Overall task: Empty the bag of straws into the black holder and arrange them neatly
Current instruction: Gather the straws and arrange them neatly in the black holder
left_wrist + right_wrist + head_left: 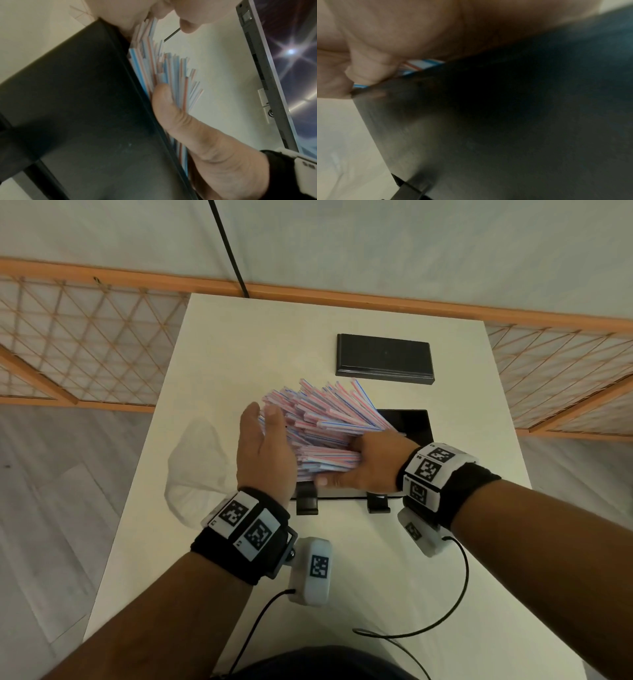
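Observation:
A fanned bundle of red-and-blue striped straws (322, 422) lies across the black holder (409, 422) on the white table (342, 577). My right hand (342, 467) grips the bundle at its near right end, over the holder. To the left, my left hand (265, 419) stands flat with straight fingers against the spread ends. In the left wrist view the thumb (171, 108) lies on the straws (164, 70) along the holder's wall (85, 108). The right wrist view shows fingers (368, 67) over a few straws (423, 65) at the holder's rim (488, 135).
The empty clear plastic bag (195, 467) lies on the table's left side. A black lid (385, 357) sits behind the holder near the far edge. An orange lattice fence (85, 337) runs behind the table. Wrist-camera cables (445, 611) trail over the near part.

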`<state>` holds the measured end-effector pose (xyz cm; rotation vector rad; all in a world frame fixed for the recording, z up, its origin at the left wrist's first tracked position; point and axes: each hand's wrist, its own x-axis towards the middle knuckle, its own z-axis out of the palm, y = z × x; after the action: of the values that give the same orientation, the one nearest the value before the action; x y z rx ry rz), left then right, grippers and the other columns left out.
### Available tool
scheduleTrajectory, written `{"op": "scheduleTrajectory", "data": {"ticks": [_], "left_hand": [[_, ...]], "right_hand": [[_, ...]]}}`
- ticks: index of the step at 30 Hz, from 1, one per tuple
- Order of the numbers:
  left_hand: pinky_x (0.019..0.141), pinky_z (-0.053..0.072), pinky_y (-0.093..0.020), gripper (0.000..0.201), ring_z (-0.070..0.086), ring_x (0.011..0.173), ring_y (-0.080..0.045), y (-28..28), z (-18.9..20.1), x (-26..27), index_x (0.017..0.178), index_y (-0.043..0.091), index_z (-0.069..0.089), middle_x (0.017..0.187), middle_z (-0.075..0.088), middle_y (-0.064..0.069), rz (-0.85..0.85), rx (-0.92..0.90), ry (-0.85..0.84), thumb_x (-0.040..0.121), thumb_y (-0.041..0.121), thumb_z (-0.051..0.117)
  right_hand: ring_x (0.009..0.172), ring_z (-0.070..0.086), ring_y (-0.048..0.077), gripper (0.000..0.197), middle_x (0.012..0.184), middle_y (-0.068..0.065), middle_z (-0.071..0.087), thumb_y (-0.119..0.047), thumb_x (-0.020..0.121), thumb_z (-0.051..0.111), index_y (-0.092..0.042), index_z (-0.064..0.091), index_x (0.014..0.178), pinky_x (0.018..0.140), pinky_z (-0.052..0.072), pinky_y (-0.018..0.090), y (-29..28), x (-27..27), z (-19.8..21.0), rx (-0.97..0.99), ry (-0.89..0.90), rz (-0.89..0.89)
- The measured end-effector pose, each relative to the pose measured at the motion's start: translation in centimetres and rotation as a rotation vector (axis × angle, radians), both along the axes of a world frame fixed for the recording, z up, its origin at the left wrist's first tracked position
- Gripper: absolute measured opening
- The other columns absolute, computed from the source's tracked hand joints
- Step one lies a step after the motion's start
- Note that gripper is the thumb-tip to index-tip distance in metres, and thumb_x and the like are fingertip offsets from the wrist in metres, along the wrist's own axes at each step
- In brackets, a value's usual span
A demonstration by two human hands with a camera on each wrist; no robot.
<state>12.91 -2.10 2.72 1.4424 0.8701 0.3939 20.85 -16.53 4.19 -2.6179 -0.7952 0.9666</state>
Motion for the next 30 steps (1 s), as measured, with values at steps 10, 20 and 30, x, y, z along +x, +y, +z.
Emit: {"op": "scheduleTrajectory", "data": {"ticks": [10,20,30], "left_hand": [[0.097,0.048,-0.058,0.058,0.055,0.086,-0.026,0.3,-0.1,0.0,0.120,0.016,0.054,0.096,0.058,0.000,0.019,0.023,0.017,0.083,0.058,0.042],[0.120,0.030,-0.044,0.078,0.038,0.145,-0.019,0.4,0.3,0.3,0.155,0.018,0.032,0.159,0.039,-0.003,-0.082,0.073,0.045,0.091,0.063,0.038],[0.107,0.044,-0.049,0.078,0.058,0.125,-0.024,-0.1,-0.3,-0.4,0.146,0.017,0.036,0.137,0.059,-0.005,-0.232,0.180,0.041,0.088,0.070,0.033]], "right_hand": [[0.110,0.052,0.009,0.073,0.114,-0.018,0.056,-0.077,0.068,0.066,-0.038,0.056,0.130,0.093,0.035,0.023,0.9,-0.3,0.5,-0.005,0.092,0.010],[0.132,0.043,0.015,0.076,0.139,-0.012,0.052,-0.078,0.075,0.058,-0.037,0.049,0.138,0.106,0.026,0.026,1.9,0.3,1.1,-0.087,0.119,0.090],[0.128,0.043,0.019,0.074,0.129,-0.005,0.054,-0.073,0.076,0.060,-0.028,0.053,0.135,0.104,0.026,0.024,2.7,-0.5,1.8,-0.056,0.080,0.096]]}}
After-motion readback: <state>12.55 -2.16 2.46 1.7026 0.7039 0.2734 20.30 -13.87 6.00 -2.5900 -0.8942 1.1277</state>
